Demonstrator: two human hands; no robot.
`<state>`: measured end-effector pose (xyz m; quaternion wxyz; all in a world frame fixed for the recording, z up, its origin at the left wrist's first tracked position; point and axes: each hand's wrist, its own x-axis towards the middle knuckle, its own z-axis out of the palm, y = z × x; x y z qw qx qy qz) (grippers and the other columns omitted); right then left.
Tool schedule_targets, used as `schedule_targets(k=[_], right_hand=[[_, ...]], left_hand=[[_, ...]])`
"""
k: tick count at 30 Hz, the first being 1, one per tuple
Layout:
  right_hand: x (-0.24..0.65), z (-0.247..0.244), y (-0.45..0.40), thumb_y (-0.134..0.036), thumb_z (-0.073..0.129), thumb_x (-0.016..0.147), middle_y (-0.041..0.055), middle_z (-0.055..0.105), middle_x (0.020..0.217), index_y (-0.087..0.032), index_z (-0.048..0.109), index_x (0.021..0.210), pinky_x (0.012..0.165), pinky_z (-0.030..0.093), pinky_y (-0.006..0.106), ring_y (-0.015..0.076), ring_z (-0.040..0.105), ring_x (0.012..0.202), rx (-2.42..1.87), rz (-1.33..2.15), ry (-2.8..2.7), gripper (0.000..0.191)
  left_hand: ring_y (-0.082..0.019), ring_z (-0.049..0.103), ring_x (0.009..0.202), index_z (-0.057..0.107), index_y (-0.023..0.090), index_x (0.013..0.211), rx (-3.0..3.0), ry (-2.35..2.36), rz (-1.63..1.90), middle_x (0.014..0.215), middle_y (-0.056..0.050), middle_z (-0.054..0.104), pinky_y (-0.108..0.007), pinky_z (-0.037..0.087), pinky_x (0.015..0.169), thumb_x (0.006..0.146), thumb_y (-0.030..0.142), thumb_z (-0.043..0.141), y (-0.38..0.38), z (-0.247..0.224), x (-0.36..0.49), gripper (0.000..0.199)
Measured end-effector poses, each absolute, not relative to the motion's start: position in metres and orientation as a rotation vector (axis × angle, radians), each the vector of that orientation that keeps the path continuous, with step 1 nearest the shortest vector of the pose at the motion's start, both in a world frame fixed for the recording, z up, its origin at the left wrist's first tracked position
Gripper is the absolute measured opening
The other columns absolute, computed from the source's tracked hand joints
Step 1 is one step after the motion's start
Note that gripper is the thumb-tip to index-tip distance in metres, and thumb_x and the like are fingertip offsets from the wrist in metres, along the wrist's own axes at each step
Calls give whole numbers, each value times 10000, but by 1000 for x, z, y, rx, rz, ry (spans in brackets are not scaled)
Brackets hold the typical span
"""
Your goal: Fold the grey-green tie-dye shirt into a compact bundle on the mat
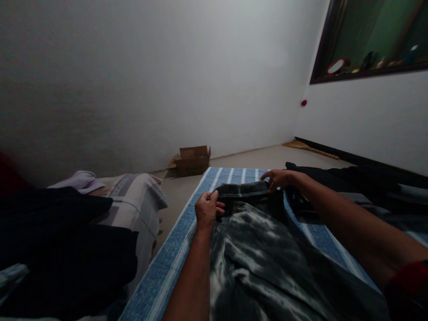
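A pair of dark grey and white tie-dye trousers (261,249) lies over a blue-and-white striped cloth (174,263), waistband at the far end. My left hand (207,209) pinches the left corner of the waistband between thumb and fingers. At the waistband's right corner, my right hand (277,179) grips the edge with thumb and fingertips. Between both hands the band is held fairly straight. The lower part of the trousers runs toward me, out of the bottom of the view.
Dark clothes (361,187) are piled at the right. On the left, more dark clothes (67,254) lie on a pale patterned cover (133,196). An open cardboard box (193,162) stands on the floor by the wall, and a broom (310,147) lies in the corner.
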<state>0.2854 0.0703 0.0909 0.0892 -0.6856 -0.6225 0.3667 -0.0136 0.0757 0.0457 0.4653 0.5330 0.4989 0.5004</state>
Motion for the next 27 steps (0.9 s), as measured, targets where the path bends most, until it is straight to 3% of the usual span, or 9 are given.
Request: schedule_targets(k=[3, 5, 8, 11, 16, 27], right_hand=[[283, 83, 64, -145, 807, 473, 90, 626, 1166, -264, 452, 1382, 725, 517, 327, 253, 616, 945, -1943, 1019, -1865, 983], [283, 78, 58, -151, 768, 527, 64, 649, 1139, -234, 541, 1300, 786, 502, 302, 244, 606, 994, -1791, 969, -1902, 809], [287, 75, 50, -301, 664, 705, 42, 693, 994, -191, 640, 1136, 759, 499, 285, 208, 634, 893, -1617, 1020, -1795, 445], [293, 76, 42, -430, 620, 763, 36, 692, 833, -173, 674, 948, 646, 489, 256, 172, 624, 732, -1579, 1068, -1622, 322], [294, 79, 35, -518, 636, 737, 16, 617, 638, -166, 606, 726, 484, 423, 219, 126, 544, 542, -1603, 1200, -1431, 353], [292, 87, 30, -539, 569, 781, 28, 582, 645, -159, 582, 747, 477, 418, 229, 138, 539, 555, -1664, 1171, -1494, 381]], left_hand=[[-126, 540, 325, 535, 161, 847, 1289, 1258, 1222, 486, 7, 622, -181, 408, 333, 814, 392, 555, 75, 48, -13, 234], [-126, 547, 332, 542, 154, 872, 1286, 1264, 1226, 487, 10, 617, -180, 413, 341, 827, 380, 551, 74, 49, -13, 231], [-124, 568, 355, 559, 138, 970, 1276, 1239, 1218, 524, 5, 633, -185, 434, 366, 849, 360, 535, 74, 51, -12, 254], [-127, 593, 392, 539, 124, 1103, 1267, 1165, 1201, 581, -5, 660, -202, 470, 404, 833, 330, 566, 75, 49, -12, 341], [-120, 593, 403, 526, 113, 1152, 1302, 1138, 1207, 582, 5, 660, -183, 455, 403, 749, 205, 613, 78, 42, -13, 422], [-134, 580, 358, 586, 137, 1014, 1284, 1228, 1193, 514, 8, 631, -181, 422, 382, 817, 298, 521, 77, 45, -12, 263]])
